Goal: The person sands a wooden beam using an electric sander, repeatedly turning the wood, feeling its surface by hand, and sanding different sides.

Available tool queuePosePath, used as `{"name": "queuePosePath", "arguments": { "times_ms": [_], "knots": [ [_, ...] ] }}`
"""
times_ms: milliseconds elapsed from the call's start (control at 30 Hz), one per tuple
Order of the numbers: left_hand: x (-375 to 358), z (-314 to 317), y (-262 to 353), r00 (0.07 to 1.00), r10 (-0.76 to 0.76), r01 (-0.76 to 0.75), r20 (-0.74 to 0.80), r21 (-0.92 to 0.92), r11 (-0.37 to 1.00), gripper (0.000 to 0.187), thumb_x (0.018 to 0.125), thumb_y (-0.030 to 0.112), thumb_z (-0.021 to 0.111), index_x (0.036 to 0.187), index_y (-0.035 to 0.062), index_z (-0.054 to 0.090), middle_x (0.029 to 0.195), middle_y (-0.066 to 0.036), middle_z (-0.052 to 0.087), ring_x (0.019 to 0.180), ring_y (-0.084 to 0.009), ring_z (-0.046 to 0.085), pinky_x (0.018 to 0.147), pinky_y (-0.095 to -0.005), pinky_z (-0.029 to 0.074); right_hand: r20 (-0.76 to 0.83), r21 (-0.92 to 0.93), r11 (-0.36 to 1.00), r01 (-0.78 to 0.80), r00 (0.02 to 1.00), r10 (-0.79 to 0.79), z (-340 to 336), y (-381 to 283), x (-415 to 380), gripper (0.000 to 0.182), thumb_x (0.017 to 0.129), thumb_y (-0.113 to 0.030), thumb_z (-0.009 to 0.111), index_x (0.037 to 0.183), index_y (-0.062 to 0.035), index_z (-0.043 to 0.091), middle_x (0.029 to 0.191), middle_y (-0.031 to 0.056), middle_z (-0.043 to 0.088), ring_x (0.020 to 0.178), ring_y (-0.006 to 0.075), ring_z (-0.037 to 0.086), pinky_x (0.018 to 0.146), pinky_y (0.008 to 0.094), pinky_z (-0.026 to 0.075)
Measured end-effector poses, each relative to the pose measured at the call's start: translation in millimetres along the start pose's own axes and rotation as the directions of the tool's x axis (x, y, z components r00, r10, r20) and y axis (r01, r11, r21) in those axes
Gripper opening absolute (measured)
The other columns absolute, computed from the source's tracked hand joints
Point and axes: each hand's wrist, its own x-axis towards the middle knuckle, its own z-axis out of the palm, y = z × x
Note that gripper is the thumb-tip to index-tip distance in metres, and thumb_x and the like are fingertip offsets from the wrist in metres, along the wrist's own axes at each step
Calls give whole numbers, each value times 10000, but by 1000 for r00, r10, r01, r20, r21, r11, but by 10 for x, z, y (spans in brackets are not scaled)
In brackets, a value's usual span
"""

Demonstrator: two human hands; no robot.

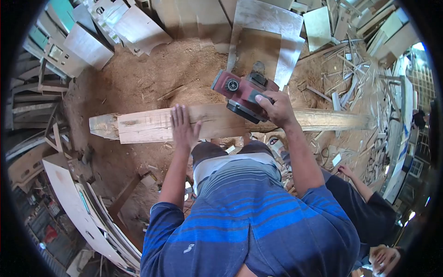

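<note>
A red electric hand planer [244,93] is gripped by its handle in my right hand [278,108], tilted over the right part of a wooden plank. My left hand [182,123] lies on the pale plank [147,125], fingers stretched out and thumb spread to the side. The plank rests on a longer, rougher timber beam [330,121], whose left end [102,127] sticks out past it. Small dark cracks and a rough patch mark the plank's face near its left end.
Sawdust [138,76] and shavings cover the ground. Large plywood sheets [256,27] lean beyond the beam, and cut boards [87,221] stand at lower left. Scrap wood strips [353,69] pile up at right. Another person [364,203] in dark clothes is close at my right.
</note>
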Motion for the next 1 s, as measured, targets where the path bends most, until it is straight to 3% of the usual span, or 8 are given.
{"name": "queuePosePath", "arguments": {
  "times_ms": [100, 200, 233, 267, 300, 367, 567, 1000],
  "knots": [
    [-11, -11, -323, 996, -90, 89, 21, 67, 994, 1047, 1066, 734, 400, 1750, 0, 98, 1835, -237, 27, 1704, -390, -29, 1374, -507, -56, 38, -114, 993, 27, 999, -23, -223, 6, -47, 462, 972, -460, 729, 999, -10, 828, 780, 201, 754, 728, 325, 742, 709, 417, 572],
    [-11, -39, -365, 967, -246, 251, -72, 66, 966, 1072, 1059, 758, 370, 1747, -11, 79, 1835, -237, 16, 1702, -394, -46, 1370, -527, -70, 99, -224, 974, 41, 995, -19, -397, 58, -90, 480, 932, -492, 734, 980, -25, 834, 819, 220, 761, 770, 384, 745, 738, 448, 578],
    [1, -74, -274, 952, -301, 288, 52, 173, 942, 1086, 1051, 750, 407, 1745, -21, 85, 1833, -243, 35, 1700, -409, -37, 1365, -554, -70, 119, -248, 968, 30, 993, 0, -443, 89, -108, 486, 921, -501, 735, 975, -29, 836, 827, 220, 763, 778, 393, 746, 742, 456, 579],
    [-5, -96, -236, 968, -247, 237, 41, 169, 957, 1083, 1049, 744, 422, 1744, -20, 95, 1831, -245, 44, 1700, -408, -28, 1364, -563, -68, 139, -273, 962, 21, 990, 18, -484, 121, -117, 492, 910, -511, 737, 970, -33, 838, 834, 221, 766, 786, 402, 746, 747, 463, 580],
    [-38, -78, -220, 982, -188, 181, 29, 164, 970, 1081, 1047, 738, 437, 1744, -18, 105, 1830, -248, 54, 1701, -408, -18, 1362, -573, -66, 145, -308, 950, 52, 989, -8, -508, 197, -128, 502, 902, -495, 768, 1004, -7, 823, 805, 206, 752, 741, 333, 747, 716, 433, 566],
    [-64, -62, -228, 993, -115, 114, 1, 128, 985, 1070, 1041, 719, 485, 1742, -13, 145, 1825, -250, 86, 1701, -403, 20, 1367, -569, -50, 171, -360, 932, 54, 985, 9, -519, 264, -143, 508, 903, -531, 742, 967, -36, 836, 833, 211, 765, 789, 398, 745, 740, 468, 580],
    [-40, -122, -338, 966, -250, 252, -62, 26, 968, 1046, 1045, 685, 525, 1741, -6, 161, 1828, -235, 96, 1701, -395, 38, 1380, -523, -8, 315, -472, 877, 90, 946, 73, -575, 371, -151, 600, 939, -623, 658, 1068, -66, 840, 1098, 243, 778, 1090, 446, 715, 989, 529, 547],
    [-48, -174, -369, 974, -218, 216, -60, -40, 976, 1024, 1049, 640, 567, 1732, -20, 185, 1819, -264, 99, 1701, -399, 41, 1377, -538, 13, 286, -469, 880, 79, 956, 67, -527, 559, -147, 571, 918, -581, 703, 1102, -55, 831, 1131, 251, 774, 1098, 452, 710, 974, 520, 559]
  ]
}}
